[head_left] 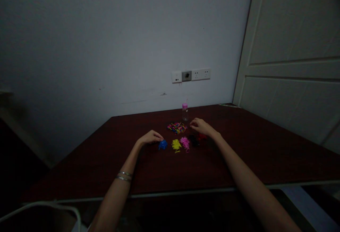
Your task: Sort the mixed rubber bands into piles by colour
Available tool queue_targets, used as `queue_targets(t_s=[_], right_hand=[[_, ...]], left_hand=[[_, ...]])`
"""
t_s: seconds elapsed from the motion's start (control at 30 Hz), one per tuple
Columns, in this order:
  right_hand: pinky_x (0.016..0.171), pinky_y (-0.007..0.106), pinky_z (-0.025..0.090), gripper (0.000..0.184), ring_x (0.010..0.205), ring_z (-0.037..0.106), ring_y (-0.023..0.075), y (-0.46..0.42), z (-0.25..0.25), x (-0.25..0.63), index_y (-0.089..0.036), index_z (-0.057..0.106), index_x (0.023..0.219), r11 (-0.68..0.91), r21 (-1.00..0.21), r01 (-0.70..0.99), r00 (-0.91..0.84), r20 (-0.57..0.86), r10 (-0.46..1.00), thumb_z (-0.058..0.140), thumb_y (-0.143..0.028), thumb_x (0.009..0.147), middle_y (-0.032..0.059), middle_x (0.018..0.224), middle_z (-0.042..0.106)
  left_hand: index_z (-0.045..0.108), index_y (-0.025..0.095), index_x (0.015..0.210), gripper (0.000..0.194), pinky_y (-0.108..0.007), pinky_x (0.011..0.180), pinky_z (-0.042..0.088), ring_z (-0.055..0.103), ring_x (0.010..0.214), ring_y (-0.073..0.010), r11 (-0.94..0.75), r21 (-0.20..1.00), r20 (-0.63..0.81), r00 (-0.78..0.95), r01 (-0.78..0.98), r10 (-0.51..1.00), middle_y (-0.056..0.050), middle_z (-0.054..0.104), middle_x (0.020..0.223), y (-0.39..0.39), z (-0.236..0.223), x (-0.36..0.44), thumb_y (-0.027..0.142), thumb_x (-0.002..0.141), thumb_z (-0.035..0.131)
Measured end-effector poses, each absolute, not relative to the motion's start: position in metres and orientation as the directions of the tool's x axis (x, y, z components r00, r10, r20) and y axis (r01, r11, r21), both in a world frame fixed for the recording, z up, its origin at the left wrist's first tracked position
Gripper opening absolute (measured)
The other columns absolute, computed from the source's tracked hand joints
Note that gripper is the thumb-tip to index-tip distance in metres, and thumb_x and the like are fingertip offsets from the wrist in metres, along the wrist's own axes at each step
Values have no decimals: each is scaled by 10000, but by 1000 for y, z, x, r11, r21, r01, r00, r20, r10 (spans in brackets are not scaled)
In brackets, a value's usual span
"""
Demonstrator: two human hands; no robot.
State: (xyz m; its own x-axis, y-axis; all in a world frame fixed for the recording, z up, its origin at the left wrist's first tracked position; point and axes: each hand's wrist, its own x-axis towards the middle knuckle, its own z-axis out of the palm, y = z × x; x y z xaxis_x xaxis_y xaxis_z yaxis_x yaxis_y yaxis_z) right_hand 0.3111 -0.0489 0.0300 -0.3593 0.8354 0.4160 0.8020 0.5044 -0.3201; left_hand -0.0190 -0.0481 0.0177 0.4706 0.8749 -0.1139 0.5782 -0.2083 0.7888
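A pile of small mixed-colour bands (177, 128), looking like little rubber bands, lies toward the back of the dark red table. In front of it is a row of single-colour heaps: blue bands (163, 144), yellow bands (176, 145), pink bands (185, 143), black bands (194, 140) and red bands (202, 137). My left hand (151, 137) has its fingers together, tips touching the blue heap. Just right of the mixed pile, my right hand (201, 126) is closed in a pinch over the table. Whatever either pinch holds is too small to make out. My right wrist partly covers the red heap.
Behind the mixed pile stands a clear bottle (185, 114) with a pink lid. Wall sockets (200, 74) sit above the table (106, 161). A pale panelled door (289, 104) borders the right side. A white cable (53, 204) loops by the front left edge.
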Motion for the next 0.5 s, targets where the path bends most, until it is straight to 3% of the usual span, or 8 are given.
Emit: queue_targets(t_s=[0.23,0.5], right_hand=[[731,245,431,185,807,575,169,-49,31,312,-157,649,866,512,-315,799,-370,412,832,512,-239,770,88,900,610],[722,240,432,178,802,580,170,-49,31,312,-157,656,856,503,-325,801,-361,408,838,524,-229,760,85,902,616]], left_hand=[[703,105,809,368,-197,439,250,381,445,-72,-175,794,-131,445,583,886,-11,566,508,-50,21,-17,376,564,661],[682,113,875,446,-192,404,194,301,400,-46,-168,772,-158,441,613,883,28,473,480,-52,24,-20,466,610,621]])
